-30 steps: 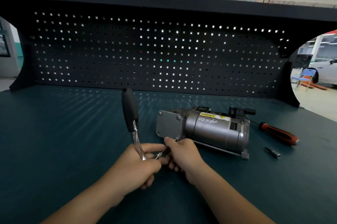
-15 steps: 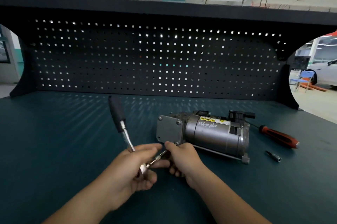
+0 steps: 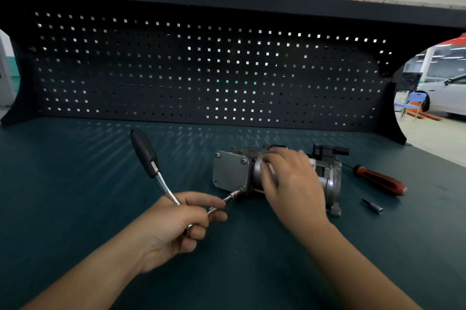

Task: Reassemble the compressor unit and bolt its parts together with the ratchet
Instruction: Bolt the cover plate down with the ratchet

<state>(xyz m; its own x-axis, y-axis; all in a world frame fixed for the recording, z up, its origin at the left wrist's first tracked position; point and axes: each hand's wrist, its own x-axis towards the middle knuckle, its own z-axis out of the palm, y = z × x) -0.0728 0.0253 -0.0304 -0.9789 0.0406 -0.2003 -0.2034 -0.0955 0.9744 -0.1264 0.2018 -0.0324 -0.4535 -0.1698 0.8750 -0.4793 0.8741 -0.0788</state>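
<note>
The grey metal compressor unit (image 3: pixel 330 181) lies on its side on the dark green table (image 3: pixel 75 209), a little right of the middle, with its square end plate (image 3: pixel 230 171) turned to the left. The right hand (image 3: pixel 290 181) lies on the round body, its fingers bent over the top and the thumb on the near side, so it holds the unit down; this hand is somewhat blurred. The left hand (image 3: pixel 174 224) is closed around the chrome ratchet with a black handle (image 3: pixel 153 168), low on the shaft near the head. The thin extension (image 3: pixel 232 196) reaches the lower right corner of the end plate.

I judge the unit to be heavy and stiff, but round and smooth, so it may roll under torque; pressing on the body from above seems best. The ratchet would give more leverage if held at the black grip.

A red and black screwdriver (image 3: pixel 380 180) and a small metal bit (image 3: pixel 372 206) lie to the right, apart from the unit.
</note>
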